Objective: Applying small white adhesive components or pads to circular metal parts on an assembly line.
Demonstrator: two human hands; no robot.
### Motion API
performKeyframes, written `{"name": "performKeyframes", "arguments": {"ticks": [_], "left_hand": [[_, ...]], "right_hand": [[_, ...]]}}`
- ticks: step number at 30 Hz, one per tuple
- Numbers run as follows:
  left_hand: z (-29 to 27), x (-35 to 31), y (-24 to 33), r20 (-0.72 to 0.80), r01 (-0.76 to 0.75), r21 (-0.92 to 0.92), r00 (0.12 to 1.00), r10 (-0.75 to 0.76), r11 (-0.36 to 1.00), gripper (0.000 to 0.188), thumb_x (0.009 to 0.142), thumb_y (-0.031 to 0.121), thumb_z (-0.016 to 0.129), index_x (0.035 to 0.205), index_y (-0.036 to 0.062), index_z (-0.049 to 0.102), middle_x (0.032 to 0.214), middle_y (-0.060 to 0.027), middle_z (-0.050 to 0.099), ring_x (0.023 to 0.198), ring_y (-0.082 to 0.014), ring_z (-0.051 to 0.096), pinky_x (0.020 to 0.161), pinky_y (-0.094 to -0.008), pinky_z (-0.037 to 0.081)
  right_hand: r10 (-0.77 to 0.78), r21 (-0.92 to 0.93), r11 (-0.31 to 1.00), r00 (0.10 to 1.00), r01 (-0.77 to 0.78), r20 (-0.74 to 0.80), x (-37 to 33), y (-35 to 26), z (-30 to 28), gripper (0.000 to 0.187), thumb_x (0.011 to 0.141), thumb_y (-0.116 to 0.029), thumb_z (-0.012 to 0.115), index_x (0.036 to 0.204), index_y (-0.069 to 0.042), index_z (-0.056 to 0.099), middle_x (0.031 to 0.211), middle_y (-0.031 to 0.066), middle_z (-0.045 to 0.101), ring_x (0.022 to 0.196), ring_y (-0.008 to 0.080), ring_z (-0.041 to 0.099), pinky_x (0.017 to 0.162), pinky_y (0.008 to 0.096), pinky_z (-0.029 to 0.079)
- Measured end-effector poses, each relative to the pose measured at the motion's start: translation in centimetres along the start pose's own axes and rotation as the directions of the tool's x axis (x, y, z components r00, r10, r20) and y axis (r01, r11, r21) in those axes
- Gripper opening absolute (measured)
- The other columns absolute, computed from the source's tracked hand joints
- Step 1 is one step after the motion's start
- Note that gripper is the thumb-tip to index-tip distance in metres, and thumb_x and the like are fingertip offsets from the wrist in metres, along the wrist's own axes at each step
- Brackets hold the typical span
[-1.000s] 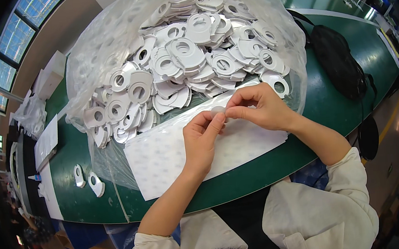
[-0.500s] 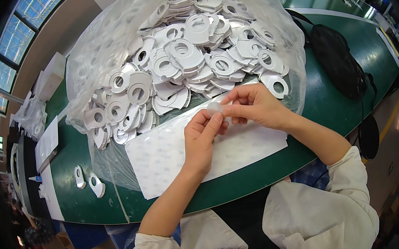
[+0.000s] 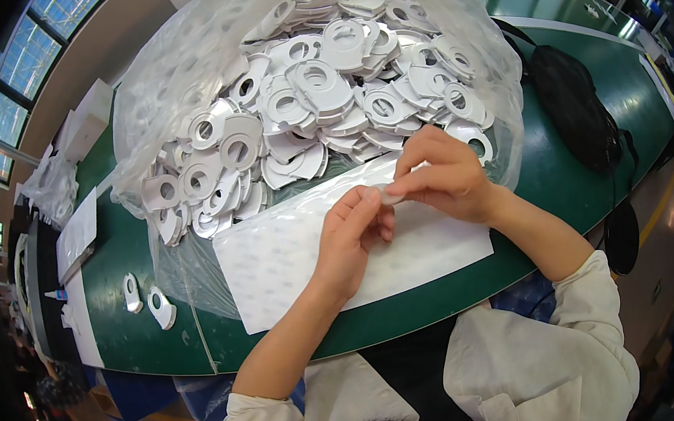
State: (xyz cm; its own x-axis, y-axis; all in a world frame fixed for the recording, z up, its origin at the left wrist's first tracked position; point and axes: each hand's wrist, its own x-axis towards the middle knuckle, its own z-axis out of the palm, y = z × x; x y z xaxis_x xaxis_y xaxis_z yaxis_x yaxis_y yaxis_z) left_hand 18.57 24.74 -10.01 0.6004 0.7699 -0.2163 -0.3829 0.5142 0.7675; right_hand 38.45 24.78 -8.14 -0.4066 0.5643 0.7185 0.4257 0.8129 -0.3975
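Note:
Between my two hands is a small round translucent disc, thin like a film or sticker. My left hand pinches its left edge between thumb and finger. From the other side, my right hand holds the disc's right edge with thumb and forefinger. Beneath both hands lies a white sheet with faint round marks in rows. Just beyond it, a large heap of white plastic parts, each with a round hole, rests on a clear plastic bag.
Two white parts lie apart on the green table at the left. A black bag with a strap sits on the right side. White boxes and papers stand along the left edge.
The disc has tilted, now showing more edge-on between my fingers. My right hand has shifted slightly right, and my left hand slightly right too. The heap appears unchanged.

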Motion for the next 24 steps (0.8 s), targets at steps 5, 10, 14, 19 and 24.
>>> {"name": "performKeyframes", "arguments": {"ticks": [5, 10, 14, 19, 24], "left_hand": [[0.4, 0.2, -0.4, 0.012, -0.227, 0.099, 0.974, 0.227, 0.969, 0.022, 0.095, 0.026, 0.054, 0.107, 0.0076, 0.052, 0.087, -0.0046, 0.058, 0.078, -0.0127, 0.054, 0.068, -0.0246, 0.043], [0.6, 0.1, 0.0, -0.011, -0.385, 0.459, 0.898, 0.439, 0.8, 0.016, 0.085, 0.004, 0.066, 0.098, 0.0013, 0.057, 0.087, -0.0036, 0.061, 0.076, -0.0094, 0.056, 0.071, -0.0226, 0.047], [0.5, 0.0, 0.4, -0.023, -0.344, 0.479, 0.915, 0.403, 0.808, 0.011, 0.087, 0.009, 0.066, 0.091, 0.0027, 0.057, 0.08, -0.0033, 0.061, 0.073, -0.0096, 0.056, 0.068, -0.0224, 0.045], [0.0, 0.3, 0.0, -0.093, -0.296, 0.355, 0.933, 0.348, 0.887, 0.008, 0.09, 0.01, 0.062, 0.09, 0.0042, 0.056, 0.082, -0.0043, 0.063, 0.069, -0.0095, 0.055, 0.065, -0.023, 0.045], [0.5, 0.0, 0.5, -0.14, -0.258, 0.408, 0.93, 0.34, 0.876, 0.018, 0.091, 0.01, 0.06, 0.104, 0.003, 0.049, 0.08, -0.007, 0.065, 0.07, -0.0114, 0.059, 0.067, -0.0236, 0.047]], "right_hand": [[0.103, 0.051, 0.994, 0.99, -0.098, -0.095, 0.3, -0.2, -0.5, 0.019, 0.068, 0.003, 0.073, 0.083, -0.007, 0.067, 0.08, 0.0025, 0.062, 0.075, 0.0197, 0.056, 0.065, 0.0287, 0.043], [0.272, 0.245, 0.935, 0.962, -0.258, -0.024, 0.0, -0.9, 0.0, 0.02, 0.071, 0.005, 0.072, 0.087, -0.006, 0.069, 0.078, 0.0043, 0.063, 0.071, 0.0187, 0.057, 0.065, 0.0272, 0.043], [0.342, 0.326, 0.882, 0.938, -0.341, 0.055, -0.2, -1.2, -0.4, 0.037, 0.074, 0.004, 0.07, 0.109, -0.008, 0.067, 0.08, 0.0033, 0.065, 0.074, 0.013, 0.058, 0.067, 0.0257, 0.044], [0.677, 0.59, 0.523, 0.72, -0.615, 0.151, 0.7, -1.6, 0.0, 0.064, 0.078, 0.001, 0.068, 0.137, -0.006, 0.045, 0.087, 0.0018, 0.066, 0.08, 0.0076, 0.058, 0.076, 0.0225, 0.046], [0.688, 0.541, 0.522, 0.7, -0.659, 0.189, 0.3, -1.5, 0.4, 0.051, 0.08, 0.0, 0.068, 0.129, -0.003, 0.053, 0.093, 0.0049, 0.067, 0.081, 0.0078, 0.059, 0.079, 0.0224, 0.049]]}}
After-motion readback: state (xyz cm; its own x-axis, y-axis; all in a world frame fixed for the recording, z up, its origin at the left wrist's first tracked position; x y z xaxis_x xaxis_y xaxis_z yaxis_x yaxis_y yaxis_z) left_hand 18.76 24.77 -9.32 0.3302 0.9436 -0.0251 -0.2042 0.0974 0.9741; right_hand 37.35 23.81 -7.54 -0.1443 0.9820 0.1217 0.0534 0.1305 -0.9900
